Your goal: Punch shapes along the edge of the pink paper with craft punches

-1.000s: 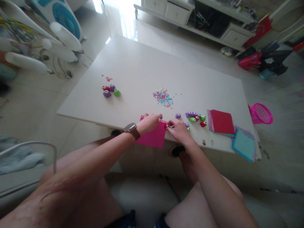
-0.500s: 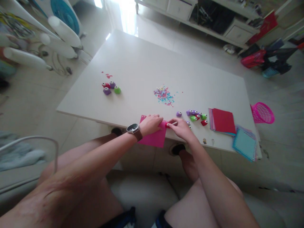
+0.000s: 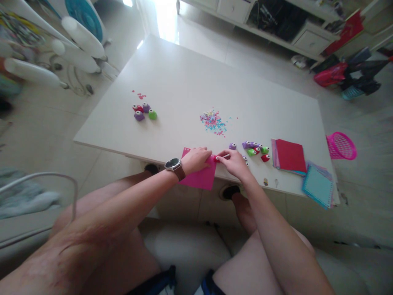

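Observation:
A bright pink sheet of paper [image 3: 199,178] lies over the table's near edge, with small punched holes along its far side. My left hand [image 3: 198,159], wearing a wristwatch [image 3: 173,164], rests on the sheet with its fingers stretched out. At the sheet's far right corner, my right hand [image 3: 231,162] is closed on a small red craft punch [image 3: 215,158], mostly hidden by the fingers. Just beyond my right hand is a purple craft punch [image 3: 232,146]. A pile of tiny coloured paper cut-outs [image 3: 213,122] lies farther off on the white table [image 3: 184,73].
Several more craft punches [image 3: 252,151] stand to the right, and another group [image 3: 139,116] stands left near red paper bits [image 3: 141,96]. Stacks of red sheets [image 3: 290,155] and blue sheets [image 3: 317,186] lie at the right end. A pink basket [image 3: 342,146] stands beyond it.
The view has shifted very slightly. Both hands keep nearly the same places on the pink paper and the red craft punch.

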### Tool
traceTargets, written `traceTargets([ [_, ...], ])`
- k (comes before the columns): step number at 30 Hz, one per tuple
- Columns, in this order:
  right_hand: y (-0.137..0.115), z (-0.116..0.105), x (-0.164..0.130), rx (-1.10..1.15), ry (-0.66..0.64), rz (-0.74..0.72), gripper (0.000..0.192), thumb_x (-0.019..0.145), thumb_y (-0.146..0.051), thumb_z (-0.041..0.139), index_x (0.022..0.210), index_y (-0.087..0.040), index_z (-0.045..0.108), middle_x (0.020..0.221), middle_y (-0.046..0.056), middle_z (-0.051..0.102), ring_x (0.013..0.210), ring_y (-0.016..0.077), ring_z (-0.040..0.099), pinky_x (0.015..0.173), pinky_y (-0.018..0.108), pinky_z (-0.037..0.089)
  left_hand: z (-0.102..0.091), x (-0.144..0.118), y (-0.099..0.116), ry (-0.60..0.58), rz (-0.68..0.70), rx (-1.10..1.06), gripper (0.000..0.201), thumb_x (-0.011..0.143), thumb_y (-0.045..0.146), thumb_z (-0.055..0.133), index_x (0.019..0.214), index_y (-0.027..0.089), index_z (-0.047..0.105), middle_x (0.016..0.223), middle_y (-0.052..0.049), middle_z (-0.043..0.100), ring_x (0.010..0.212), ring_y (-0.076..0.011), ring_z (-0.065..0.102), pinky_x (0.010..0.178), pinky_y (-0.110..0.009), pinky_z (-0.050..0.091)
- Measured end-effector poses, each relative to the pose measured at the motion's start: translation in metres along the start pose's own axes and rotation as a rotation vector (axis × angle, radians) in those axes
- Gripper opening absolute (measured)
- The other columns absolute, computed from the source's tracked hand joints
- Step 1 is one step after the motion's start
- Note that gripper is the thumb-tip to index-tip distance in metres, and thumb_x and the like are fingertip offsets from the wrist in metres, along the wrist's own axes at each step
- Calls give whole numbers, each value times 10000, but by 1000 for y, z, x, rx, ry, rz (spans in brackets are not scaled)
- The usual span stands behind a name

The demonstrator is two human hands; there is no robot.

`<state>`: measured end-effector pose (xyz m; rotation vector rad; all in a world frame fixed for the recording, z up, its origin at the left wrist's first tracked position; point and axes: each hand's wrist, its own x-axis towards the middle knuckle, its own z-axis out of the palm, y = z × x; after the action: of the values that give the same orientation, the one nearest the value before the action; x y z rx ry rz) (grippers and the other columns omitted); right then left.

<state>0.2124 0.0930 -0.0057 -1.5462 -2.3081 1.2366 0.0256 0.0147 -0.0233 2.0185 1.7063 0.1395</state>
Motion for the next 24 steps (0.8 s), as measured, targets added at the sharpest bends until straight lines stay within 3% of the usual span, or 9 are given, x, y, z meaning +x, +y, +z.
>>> traceTargets([
  [11,0,7,9,-46,24,36,114,863,-185,815,789,-205,731,795,43,794,760,202,753,756,308,579,2,2,-2,2,-3,-25,257,970,283,648,1177,167,747,1198,-152,742,1099,-309,731,921,-397,552],
  [24,-15,-1,28,-168,-114,86,207,760,-122,809,668,-206,644,714,-2,741,711,150,672,654,229,486,2,2,-2,0,-12,-19,249,969,268,653,1171,163,752,1201,-154,748,1089,-308,744,911,-385,559],
])
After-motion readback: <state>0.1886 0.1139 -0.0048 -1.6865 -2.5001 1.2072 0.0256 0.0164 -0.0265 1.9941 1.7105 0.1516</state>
